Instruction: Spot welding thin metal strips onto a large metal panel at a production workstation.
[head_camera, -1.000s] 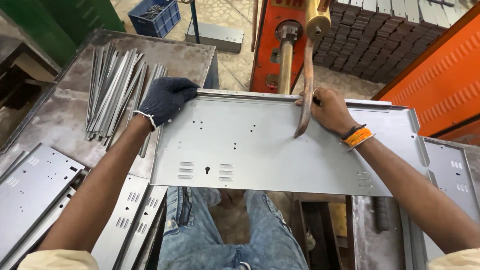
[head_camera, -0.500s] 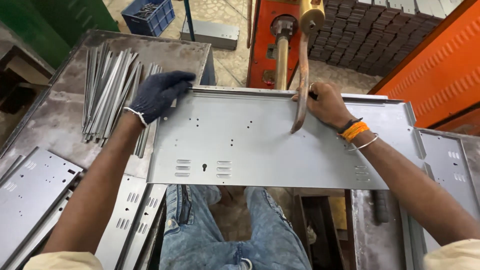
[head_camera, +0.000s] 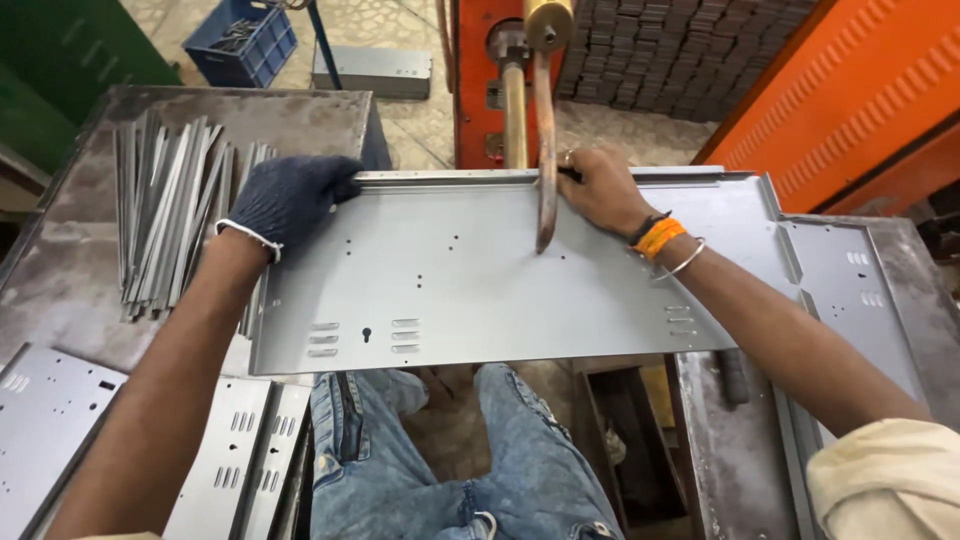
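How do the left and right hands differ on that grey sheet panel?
The left hand wears a dark knit glove; the right hand is bare, with an orange band and a bangle at the wrist. The left hand sits at the panel's far left corner; the right hand sits mid-edge, beside the curved copper arm. Both press on the panel's far flanged edge.

Flat grey sheet-metal panel (head_camera: 470, 280), punched holes and slots, far edge folded up, seemingly level above the knees.
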